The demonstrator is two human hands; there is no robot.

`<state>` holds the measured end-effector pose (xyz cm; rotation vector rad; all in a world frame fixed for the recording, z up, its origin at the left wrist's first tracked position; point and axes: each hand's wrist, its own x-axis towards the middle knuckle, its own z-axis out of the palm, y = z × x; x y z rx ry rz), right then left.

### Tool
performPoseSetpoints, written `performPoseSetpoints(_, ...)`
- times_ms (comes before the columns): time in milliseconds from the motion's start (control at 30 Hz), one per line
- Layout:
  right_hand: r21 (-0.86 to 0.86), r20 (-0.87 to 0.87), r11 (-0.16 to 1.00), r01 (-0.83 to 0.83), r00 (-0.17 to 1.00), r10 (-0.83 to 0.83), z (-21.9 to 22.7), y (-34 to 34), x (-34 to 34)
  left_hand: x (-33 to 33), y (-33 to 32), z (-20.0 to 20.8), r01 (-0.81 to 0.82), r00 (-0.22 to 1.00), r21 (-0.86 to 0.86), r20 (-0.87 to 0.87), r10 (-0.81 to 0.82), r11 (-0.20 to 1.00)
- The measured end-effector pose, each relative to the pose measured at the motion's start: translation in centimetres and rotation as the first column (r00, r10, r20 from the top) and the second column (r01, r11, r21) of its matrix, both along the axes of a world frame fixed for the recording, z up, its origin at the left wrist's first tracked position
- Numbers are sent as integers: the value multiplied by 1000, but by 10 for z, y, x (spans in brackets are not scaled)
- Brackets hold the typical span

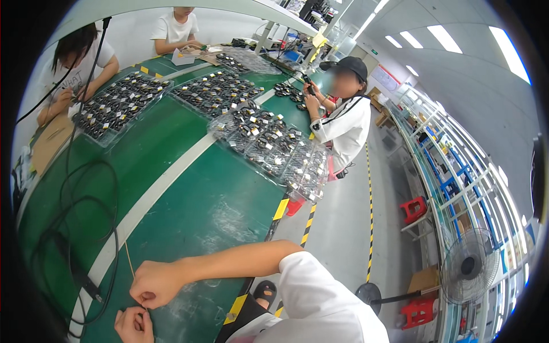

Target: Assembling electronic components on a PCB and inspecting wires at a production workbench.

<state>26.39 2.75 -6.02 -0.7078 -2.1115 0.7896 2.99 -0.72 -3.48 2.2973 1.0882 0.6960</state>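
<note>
Low at the left of the head view, my right hand [157,283] is closed in a pinch on a thin tan strand [129,260]. One length of the strand sticks up past the hand, over the green table [189,220]. Just below, my left hand [134,324] has its fingers curled, and their tips meet the right hand's where a short bit of the strand shows. Whether the strand is string or a band I cannot make out. A loose black cable [116,228] hangs in loops beside both hands.
Clear trays [269,140] of coiled black cables with white tags cover the table's far part. A co-worker in a black cap [346,114] stands at the right edge; two more people sit at the far left. A fan [470,267] and red stools [413,210] stand right.
</note>
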Motion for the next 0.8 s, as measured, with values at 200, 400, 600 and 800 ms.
performPoseSetpoints(200,0,-18,1000,-13,1000,13,6,-2,1,1,1,-4,1,998,-15,61,0,1000)
performPoseSetpoints(400,-4,-31,1000,-24,999,24,7,-1,2,4,2,0,9,999,-10,44,-9,1000)
performPoseSetpoints(600,19,-50,999,-41,998,42,6,0,1,2,3,-3,17,999,13,46,-18,1000)
performPoseSetpoints(800,-68,-30,998,-17,999,15,10,-1,4,7,-2,6,-13,1000,-7,27,13,1000)
